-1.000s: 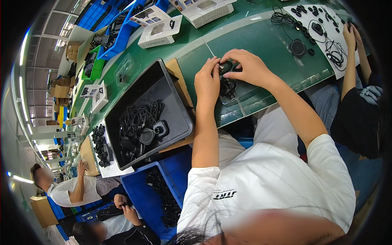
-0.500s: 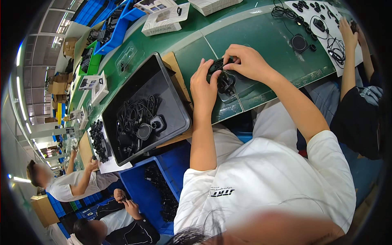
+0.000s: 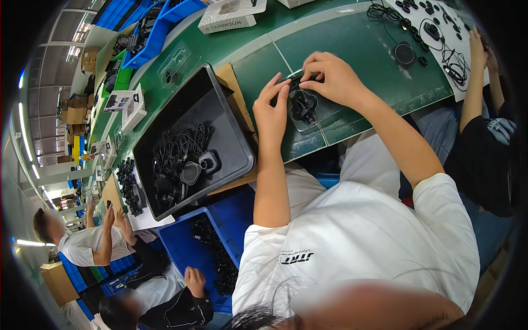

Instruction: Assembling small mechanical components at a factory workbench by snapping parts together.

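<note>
Over the green table, my left hand and my right hand pinch a small flat black device from both sides. It is tilted, and one edge catches the light. The fingers hide much of it, so its exact kind does not show. Just below, on the near side, a clear plastic tray lies on the table close to its front edge. In that tray sits a black mount-like part. My fingertips are above the tray.
A deep black bin with coiled cables and square devices stands at my left. Below it is a blue crate of small black parts. Right are a round black puck and cables on white paper. Co-workers sit on both sides.
My hands have tipped the black device more edge-on, and my left fingers have shifted up slightly. At left, one co-worker's arms have spread and reach toward the table and crate.
</note>
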`<state>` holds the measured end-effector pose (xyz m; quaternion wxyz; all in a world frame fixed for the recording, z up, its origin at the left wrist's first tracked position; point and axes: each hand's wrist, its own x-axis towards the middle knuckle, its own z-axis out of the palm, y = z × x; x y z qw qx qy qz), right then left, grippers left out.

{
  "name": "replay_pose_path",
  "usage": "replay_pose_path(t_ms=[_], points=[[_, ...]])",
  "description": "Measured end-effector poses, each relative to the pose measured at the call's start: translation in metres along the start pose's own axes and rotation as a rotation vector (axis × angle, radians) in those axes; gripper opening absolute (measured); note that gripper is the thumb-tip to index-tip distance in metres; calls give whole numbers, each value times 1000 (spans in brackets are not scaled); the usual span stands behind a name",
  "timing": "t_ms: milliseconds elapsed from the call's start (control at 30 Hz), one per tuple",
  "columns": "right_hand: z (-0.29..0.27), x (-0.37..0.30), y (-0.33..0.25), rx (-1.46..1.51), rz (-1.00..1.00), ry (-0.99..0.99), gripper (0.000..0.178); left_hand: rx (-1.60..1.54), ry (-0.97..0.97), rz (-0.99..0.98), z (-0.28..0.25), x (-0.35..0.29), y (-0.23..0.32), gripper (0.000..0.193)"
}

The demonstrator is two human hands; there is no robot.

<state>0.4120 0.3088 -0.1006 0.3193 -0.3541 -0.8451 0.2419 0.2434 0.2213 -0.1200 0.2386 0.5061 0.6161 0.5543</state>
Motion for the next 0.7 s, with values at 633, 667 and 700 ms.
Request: replay_pose_path(t_ms=[633, 667, 700], points=[[-15, 42, 3, -78, 64, -380, 10, 110, -120, -239, -12, 8, 19, 32], [-14, 44, 1, -120, 57, -387, 10, 135, -148, -244, -15, 11, 21, 35], [-13, 46, -2, -162, 51, -393, 11, 160, -176, -249, -16, 16, 23, 38]])
